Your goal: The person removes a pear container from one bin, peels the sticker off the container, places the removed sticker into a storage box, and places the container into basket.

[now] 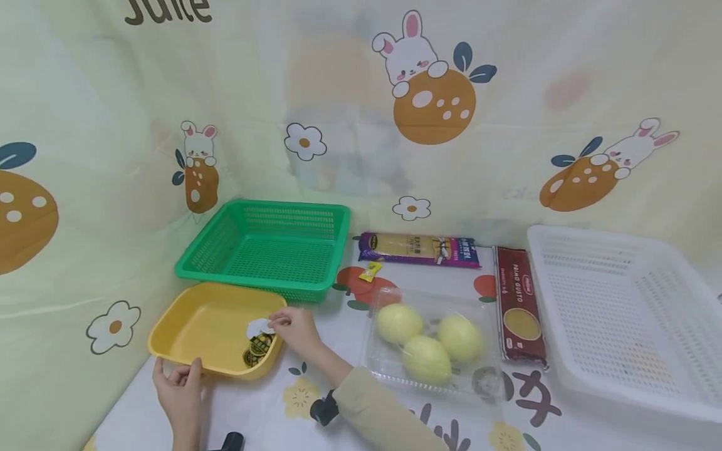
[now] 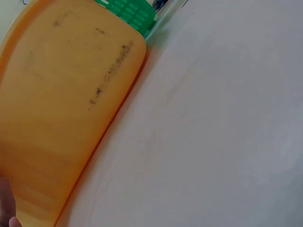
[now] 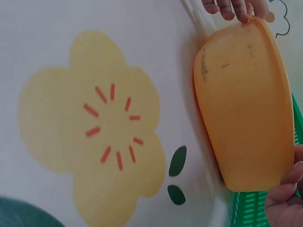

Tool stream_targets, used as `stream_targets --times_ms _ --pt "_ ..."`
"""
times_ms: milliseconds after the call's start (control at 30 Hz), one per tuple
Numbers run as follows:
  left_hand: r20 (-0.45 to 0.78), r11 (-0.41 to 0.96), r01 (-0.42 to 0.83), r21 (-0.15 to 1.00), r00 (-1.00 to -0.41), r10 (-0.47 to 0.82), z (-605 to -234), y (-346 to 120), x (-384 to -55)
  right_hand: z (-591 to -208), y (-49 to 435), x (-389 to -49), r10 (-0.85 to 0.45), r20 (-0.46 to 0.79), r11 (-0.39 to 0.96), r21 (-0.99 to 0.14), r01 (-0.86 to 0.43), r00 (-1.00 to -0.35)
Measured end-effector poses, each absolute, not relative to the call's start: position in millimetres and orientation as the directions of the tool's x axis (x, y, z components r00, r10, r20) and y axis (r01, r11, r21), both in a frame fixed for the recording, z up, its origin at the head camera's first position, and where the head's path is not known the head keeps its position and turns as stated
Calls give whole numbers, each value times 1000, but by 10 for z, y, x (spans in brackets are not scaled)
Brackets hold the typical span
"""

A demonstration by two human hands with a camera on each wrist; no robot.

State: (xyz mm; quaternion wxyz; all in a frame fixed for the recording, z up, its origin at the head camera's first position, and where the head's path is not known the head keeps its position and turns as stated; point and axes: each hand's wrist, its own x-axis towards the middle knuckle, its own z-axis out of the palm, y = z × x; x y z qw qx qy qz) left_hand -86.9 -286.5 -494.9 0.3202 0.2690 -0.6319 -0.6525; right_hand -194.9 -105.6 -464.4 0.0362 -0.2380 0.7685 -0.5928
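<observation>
In the head view a yellow basin (image 1: pixel 197 319) stands at the left front. My left hand (image 1: pixel 179 391) holds its near left rim, thumb and forefinger at the edge, the other fingers bent. Above the basin's right end my right hand (image 1: pixel 297 327) pinches a small white piece (image 1: pixel 258 327), perhaps a packet; its kind is unclear. Under it, several small black-and-gold round-printed packets (image 1: pixel 256 351) lie on the basin floor. In the right wrist view the right hand (image 3: pixel 284 194) is by the basin's rim, and its fingertips are partly cut off.
Behind the basin stands a green basket (image 1: pixel 265 250). To the right are a small yellow packet (image 1: pixel 370 271), a purple pasta packet (image 1: pixel 417 249), a clear box (image 1: pixel 389 369) with three pale yellow round fruits, a red spaghetti packet (image 1: pixel 519 307) and a white basket (image 1: pixel 598 300).
</observation>
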Motion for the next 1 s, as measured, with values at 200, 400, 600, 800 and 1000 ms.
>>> stream_targets --times_ms 200,400,600,800,1000 --pt "60 -10 103 995 -646 -761 -4947 -2861 -872 -4638 -1041 -1921 -422 227 166 -932 -321 -878" --pt "37 58 -13 998 -620 -784 -4914 -2827 -858 -4594 -976 -1879 -444 179 175 -943 -281 -878" --pt "10 -65 115 991 -554 -832 -4834 -2782 -826 -4536 -924 -1860 -487 206 107 -950 -293 -848" --pt "149 6 272 962 -510 -847 -4758 -2647 -823 -4256 -785 -1722 -469 206 92 -956 -280 -859" --pt "321 219 238 946 -607 -727 -4602 -2482 -885 -3928 -562 -1568 -464 152 36 -981 -189 -873"
